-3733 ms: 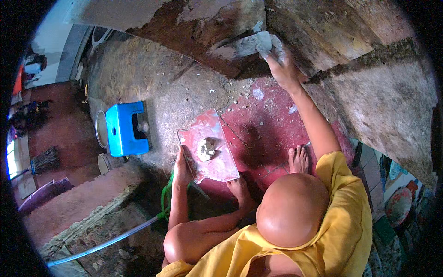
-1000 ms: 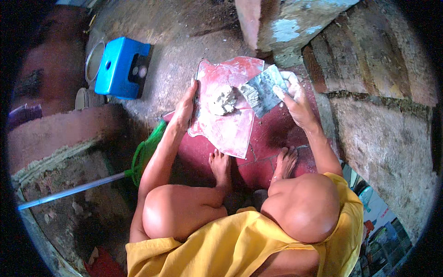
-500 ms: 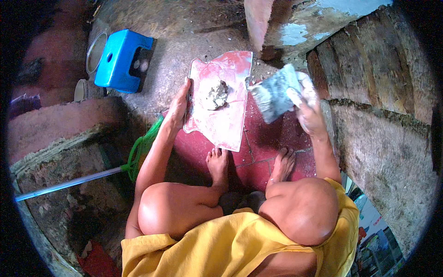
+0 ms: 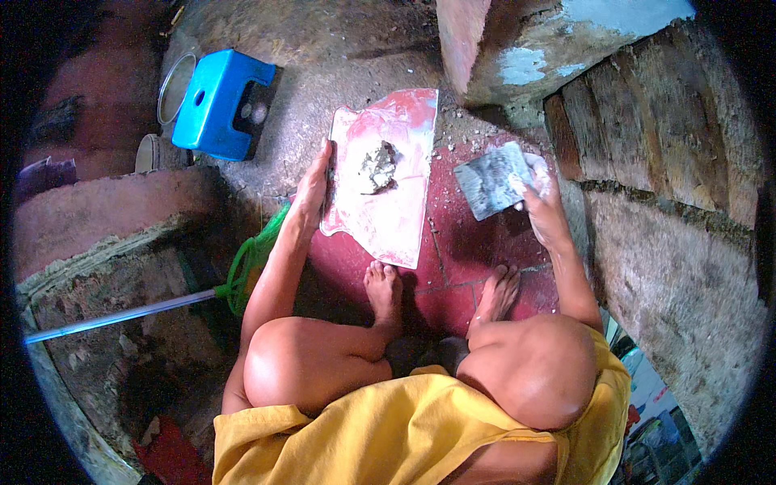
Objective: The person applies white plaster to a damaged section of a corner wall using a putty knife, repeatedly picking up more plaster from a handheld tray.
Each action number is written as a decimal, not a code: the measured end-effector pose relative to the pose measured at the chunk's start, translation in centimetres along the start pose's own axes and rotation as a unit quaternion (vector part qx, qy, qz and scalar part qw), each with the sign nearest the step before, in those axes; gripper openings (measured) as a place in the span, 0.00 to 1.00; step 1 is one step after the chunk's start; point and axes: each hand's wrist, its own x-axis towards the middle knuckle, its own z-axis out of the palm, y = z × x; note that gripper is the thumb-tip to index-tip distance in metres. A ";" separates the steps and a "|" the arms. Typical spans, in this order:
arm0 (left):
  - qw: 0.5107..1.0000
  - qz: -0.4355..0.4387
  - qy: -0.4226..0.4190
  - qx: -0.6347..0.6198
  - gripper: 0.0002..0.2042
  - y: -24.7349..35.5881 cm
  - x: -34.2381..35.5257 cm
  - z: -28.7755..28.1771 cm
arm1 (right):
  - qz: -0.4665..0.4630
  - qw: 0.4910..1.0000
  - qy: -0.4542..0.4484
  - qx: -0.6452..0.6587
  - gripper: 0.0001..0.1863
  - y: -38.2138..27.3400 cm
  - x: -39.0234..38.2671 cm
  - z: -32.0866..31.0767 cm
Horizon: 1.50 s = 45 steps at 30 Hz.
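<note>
My left hand (image 4: 315, 187) grips the left edge of a flat, broken-edged board (image 4: 388, 222), reddish and smeared with white. On the board's middle sits a lump of grey-white paste (image 4: 377, 167). My right hand (image 4: 543, 194), its fingers coated white, pinches a thin, roughly square grey-blue plate (image 4: 493, 179) smeared with paste. That plate hangs to the right of the board, apart from it, above the red tiles. Most of my left fingers are hidden under the board.
A blue plastic stool (image 4: 217, 105) stands at the far left beside a round-rimmed container (image 4: 175, 87). A green net (image 4: 250, 259) with a pale pole (image 4: 121, 314) lies left of my arm. A rough wall (image 4: 663, 267) rises close on the right. Crumbs dot the red tiled floor (image 4: 453, 250).
My right hand has moved slightly down and right, and the plate it holds has tilted and shows less blur. The board and paste lump stay nearly where they were.
</note>
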 end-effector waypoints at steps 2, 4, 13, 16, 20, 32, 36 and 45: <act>1.000 -0.007 -0.002 -0.007 0.24 0.3 -0.1 0.0 | -0.034 0.999 0.021 0.014 0.15 -1.9 -0.9 0.2; 0.999 -0.013 -0.014 -0.027 0.24 0.3 -0.2 0.1 | -0.130 0.991 0.008 -0.012 0.13 -4.0 -1.6 1.4; 0.960 -0.072 -0.155 -0.221 0.24 0.1 -1.1 1.9 | -0.542 0.761 -0.004 -0.358 0.13 -1.6 0.4 5.0; 0.958 -0.064 -0.160 -0.229 0.24 0.7 -1.6 1.8 | -0.536 0.763 -0.031 -0.360 0.13 -0.5 1.1 5.1; 0.964 -0.049 -0.134 -0.223 0.24 1.2 -1.5 1.7 | -0.529 0.777 -0.055 -0.337 0.12 0.9 1.0 4.2; 0.994 0.002 -0.008 -0.106 0.23 0.2 0.0 -2.1 | -0.422 0.826 -0.076 -0.366 0.09 0.5 -1.2 2.0; 0.997 0.009 0.025 -0.078 0.22 0.5 -0.8 -1.4 | -0.219 0.975 0.004 0.029 0.11 -1.5 -0.9 4.5; 0.977 -0.032 -0.089 -0.189 0.22 0.1 -1.1 0.2 | -0.057 0.960 -0.223 0.157 0.22 -3.0 2.4 8.7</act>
